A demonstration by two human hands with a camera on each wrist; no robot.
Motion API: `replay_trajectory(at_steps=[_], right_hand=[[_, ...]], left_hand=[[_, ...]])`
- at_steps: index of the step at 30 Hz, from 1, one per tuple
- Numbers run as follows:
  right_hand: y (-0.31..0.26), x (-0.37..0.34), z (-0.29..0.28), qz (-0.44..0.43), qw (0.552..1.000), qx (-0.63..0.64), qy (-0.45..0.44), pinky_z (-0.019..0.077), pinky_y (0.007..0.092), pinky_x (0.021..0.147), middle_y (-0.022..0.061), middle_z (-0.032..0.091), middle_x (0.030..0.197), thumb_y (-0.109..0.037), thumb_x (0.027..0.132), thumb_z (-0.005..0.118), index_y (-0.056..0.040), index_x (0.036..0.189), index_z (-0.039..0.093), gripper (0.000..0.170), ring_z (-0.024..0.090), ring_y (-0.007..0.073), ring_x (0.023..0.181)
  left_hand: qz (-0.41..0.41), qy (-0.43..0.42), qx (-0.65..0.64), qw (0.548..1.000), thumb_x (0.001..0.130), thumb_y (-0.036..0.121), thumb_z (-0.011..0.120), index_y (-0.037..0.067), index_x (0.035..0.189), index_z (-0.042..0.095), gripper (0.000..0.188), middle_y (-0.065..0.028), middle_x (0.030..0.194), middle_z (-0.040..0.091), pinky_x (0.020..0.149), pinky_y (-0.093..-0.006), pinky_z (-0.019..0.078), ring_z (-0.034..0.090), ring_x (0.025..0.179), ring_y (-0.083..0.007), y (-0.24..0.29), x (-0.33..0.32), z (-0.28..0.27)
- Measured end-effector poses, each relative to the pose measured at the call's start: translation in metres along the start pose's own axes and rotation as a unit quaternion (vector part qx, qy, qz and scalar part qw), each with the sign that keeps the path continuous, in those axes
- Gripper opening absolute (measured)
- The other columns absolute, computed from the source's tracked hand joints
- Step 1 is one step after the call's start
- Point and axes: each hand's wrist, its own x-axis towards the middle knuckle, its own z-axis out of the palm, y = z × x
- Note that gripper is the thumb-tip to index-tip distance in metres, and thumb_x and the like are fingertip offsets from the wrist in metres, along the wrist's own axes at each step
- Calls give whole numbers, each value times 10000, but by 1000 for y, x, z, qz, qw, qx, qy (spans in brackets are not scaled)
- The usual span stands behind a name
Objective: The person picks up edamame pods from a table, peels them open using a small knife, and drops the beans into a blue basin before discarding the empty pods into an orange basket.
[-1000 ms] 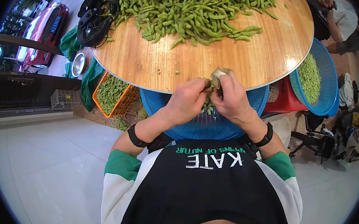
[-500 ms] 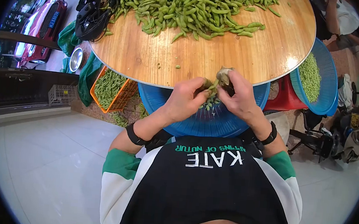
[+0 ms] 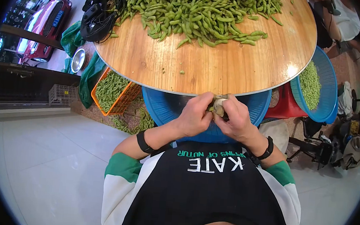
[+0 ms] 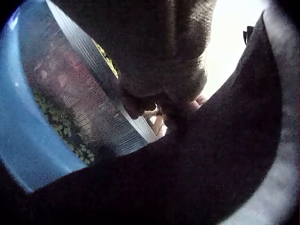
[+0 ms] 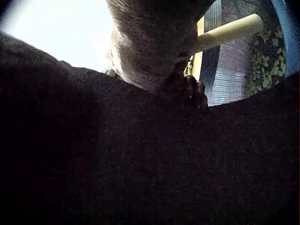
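Observation:
Both hands meet at the near edge of the round wooden table, over a blue plastic basket. My left hand, fingers curled, pinches a green bean pod. Facing it, my right hand grips at the same pod. A pale grey-green crumpled piece sits at the right thumb and forefinger, and the fingers hide most of the pod. Both wrist views are dark; in the left one, green beans lie in the blue basket below the hand.
A large heap of green pods covers the table's far part, beside a black bag with cables. An orange crate of pods stands at left. At right, a blue basin holds shelled beans beside a red stool.
Both hands have drawn in toward the body and closer together. The pod, stretched between them half a second ago, is mostly covered now, and the beans in the basket below are hidden.

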Motion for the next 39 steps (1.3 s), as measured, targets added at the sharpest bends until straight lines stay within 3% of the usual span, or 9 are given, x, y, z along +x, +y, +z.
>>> replay_trajectory(at_steps=[8, 10, 13, 17, 24, 26, 30, 35, 39], right_hand=[[0, 2, -11, 38, 999, 10, -24, 405, 348, 504, 142, 488, 711, 64, 660, 655, 11, 829, 506, 231, 514, 310, 587], [6, 0, -21, 102, 994, 28, -31, 417, 364, 524, 133, 491, 701, 29, 692, 677, -1, 830, 510, 219, 519, 296, 585], [10, -8, -25, 171, 980, 91, -46, 404, 345, 519, 131, 481, 690, 23, 711, 676, 0, 829, 513, 202, 504, 275, 573], [3, -1, -14, 165, 981, 101, -20, 398, 341, 516, 128, 476, 669, 11, 728, 685, 3, 833, 513, 201, 504, 262, 572], [5, 17, -6, 166, 974, 157, -9, 453, 332, 574, 155, 564, 749, -18, 775, 690, 10, 906, 553, 192, 564, 273, 625], [6, 18, -7, 169, 976, 127, -53, 483, 258, 646, 78, 636, 803, -1, 820, 642, 7, 948, 588, 139, 607, 139, 710], [8, 18, -5, 174, 973, 151, -20, 468, 312, 596, 139, 586, 756, -20, 804, 676, 18, 918, 564, 164, 588, 236, 642], [16, 13, -16, 282, 933, 223, 13, 452, 240, 565, 52, 584, 710, -18, 837, 641, 23, 930, 574, 122, 554, 81, 616], [19, 11, -20, 305, 921, 242, 14, 435, 208, 537, 21, 585, 707, -32, 867, 609, 22, 957, 580, 109, 532, 56, 602]], left_hand=[[-16, -18, 1, 1000, 696, -88, 484, -1, 896, 449, 220, -248, 830, 538, 675, -484, 419, 522, 817, -466, -7, -5, -3], [65, -53, 50, 995, 709, -116, 506, -21, 977, 521, 285, -196, 828, 566, 658, -359, 468, 575, 743, -383, -11, -5, -11], [42, 37, 14, 998, 767, -80, 565, -29, 1060, 544, 298, -169, 893, 615, 727, -303, 493, 633, 798, -301, 3, -14, -9], [-24, -21, -103, 994, 817, -19, 616, -36, 1084, 550, 275, -151, 936, 632, 742, -282, 504, 649, 831, -207, 2, -17, -16], [59, 145, 148, 976, 794, -16, 616, -10, 991, 576, 201, -160, 880, 611, 681, -342, 501, 627, 782, -288, -6, 10, -61], [65, 170, 183, 966, 796, -21, 622, -18, 1008, 580, 217, -155, 885, 623, 701, -315, 509, 642, 792, -252, -29, 20, -68], [41, 140, 184, 972, 771, -29, 603, -2, 1012, 566, 245, -168, 899, 605, 698, -346, 499, 619, 795, -303, -37, 28, -62], [-77, -54, -39, 995, 766, -30, 600, -5, 1006, 567, 244, -109, 872, 601, 712, -294, 501, 632, 819, -190, 7, -4, -62], [-75, 136, 77, 985, 778, 31, 636, 2, 1040, 617, 264, -65, 885, 639, 711, -273, 487, 621, 785, -151, 0, -12, -95]])
